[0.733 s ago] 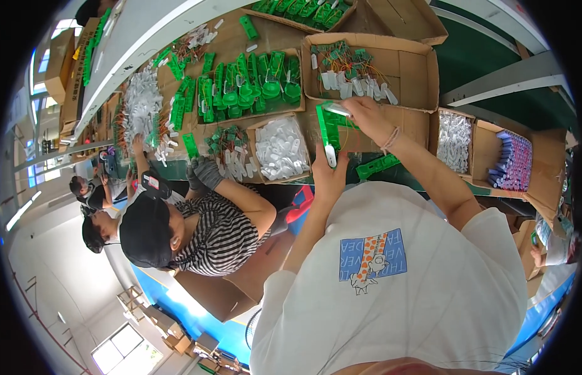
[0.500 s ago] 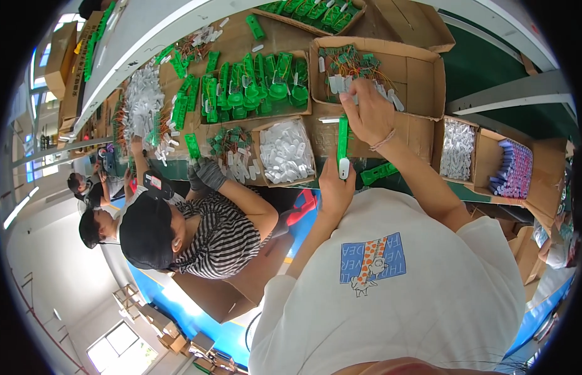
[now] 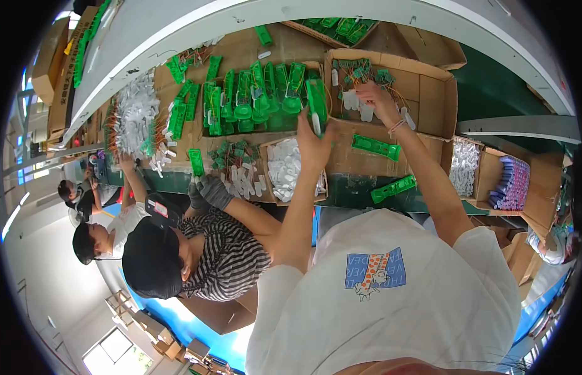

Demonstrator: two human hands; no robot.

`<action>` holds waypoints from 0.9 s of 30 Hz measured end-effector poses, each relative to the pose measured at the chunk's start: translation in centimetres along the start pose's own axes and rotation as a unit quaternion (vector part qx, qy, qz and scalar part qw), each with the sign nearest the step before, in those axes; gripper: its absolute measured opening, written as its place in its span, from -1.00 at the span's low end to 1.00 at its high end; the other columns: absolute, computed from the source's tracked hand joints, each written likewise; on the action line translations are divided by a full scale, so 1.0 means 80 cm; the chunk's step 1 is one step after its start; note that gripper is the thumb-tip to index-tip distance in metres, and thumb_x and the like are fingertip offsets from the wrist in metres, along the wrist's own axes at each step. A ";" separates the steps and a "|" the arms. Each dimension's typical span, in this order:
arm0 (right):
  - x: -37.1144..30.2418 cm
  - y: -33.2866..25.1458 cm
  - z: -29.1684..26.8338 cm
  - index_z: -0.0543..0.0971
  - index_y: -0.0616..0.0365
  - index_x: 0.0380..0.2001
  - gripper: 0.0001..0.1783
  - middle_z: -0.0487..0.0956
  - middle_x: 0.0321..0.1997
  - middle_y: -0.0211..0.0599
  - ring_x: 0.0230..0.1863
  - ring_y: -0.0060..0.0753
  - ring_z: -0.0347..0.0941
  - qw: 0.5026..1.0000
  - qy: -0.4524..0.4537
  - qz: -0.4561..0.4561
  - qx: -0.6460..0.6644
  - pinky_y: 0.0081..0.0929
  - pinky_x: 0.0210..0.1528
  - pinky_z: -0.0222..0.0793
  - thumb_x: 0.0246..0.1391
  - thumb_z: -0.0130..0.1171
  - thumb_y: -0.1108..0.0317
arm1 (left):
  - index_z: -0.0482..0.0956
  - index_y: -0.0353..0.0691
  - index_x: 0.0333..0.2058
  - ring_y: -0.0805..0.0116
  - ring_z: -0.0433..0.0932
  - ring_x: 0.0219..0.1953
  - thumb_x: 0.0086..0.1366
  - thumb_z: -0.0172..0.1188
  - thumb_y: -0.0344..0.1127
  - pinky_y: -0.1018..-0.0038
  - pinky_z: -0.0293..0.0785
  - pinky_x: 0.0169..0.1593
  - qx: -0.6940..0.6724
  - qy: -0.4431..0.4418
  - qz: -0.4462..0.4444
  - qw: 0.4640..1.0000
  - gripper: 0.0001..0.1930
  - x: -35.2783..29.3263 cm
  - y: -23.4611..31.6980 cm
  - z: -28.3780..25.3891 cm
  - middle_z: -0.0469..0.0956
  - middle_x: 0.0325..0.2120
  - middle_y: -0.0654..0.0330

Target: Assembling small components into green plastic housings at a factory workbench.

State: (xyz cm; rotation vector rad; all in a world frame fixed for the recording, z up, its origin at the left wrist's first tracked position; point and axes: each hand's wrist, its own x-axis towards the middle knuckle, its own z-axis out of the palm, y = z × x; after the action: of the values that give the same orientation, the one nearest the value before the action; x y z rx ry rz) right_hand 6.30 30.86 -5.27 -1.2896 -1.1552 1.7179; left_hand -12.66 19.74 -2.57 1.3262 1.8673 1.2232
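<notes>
My left hand is closed around a green plastic housing fitted with a white piece, held upright at the right end of a carton of similar green housings. Over a shallow cardboard box, my right hand has its fingers bent together at small wired circuit boards and white plastic tabs. Whatever its fingertips grip is hidden. On the cardboard in front lies an empty green housing, and another green housing rests near the table edge.
A box of white plastic pieces stands at my left, another white-piece box at right beside a carton of purple cylinders. A co-worker in a striped top works close on my left. A metal beam crosses overhead.
My left hand has moved up and left, carrying the green housing to the carton of housings. My right hand stays at the box of circuit boards. A green housing now lies on the cardboard between.
</notes>
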 end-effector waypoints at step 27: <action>0.443 0.045 0.261 0.60 0.00 -0.10 -0.75 0.59 -0.09 -0.06 -0.06 -0.18 0.53 0.693 -0.059 -0.258 -0.670 -0.31 -0.01 0.37 0.16 0.13 0.29 | 0.51 -0.22 -0.09 0.16 0.55 -0.16 0.23 0.08 -0.52 0.35 0.50 -0.12 -0.170 -0.150 -0.225 0.948 -0.74 -0.174 -0.135 -0.069 0.55 -0.25 0.06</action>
State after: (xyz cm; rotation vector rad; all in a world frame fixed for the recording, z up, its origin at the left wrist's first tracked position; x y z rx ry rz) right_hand -23.45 56.16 -18.71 -1.2816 -2.7396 0.3072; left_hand -16.71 3.70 -10.79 0.7900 1.5404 0.9807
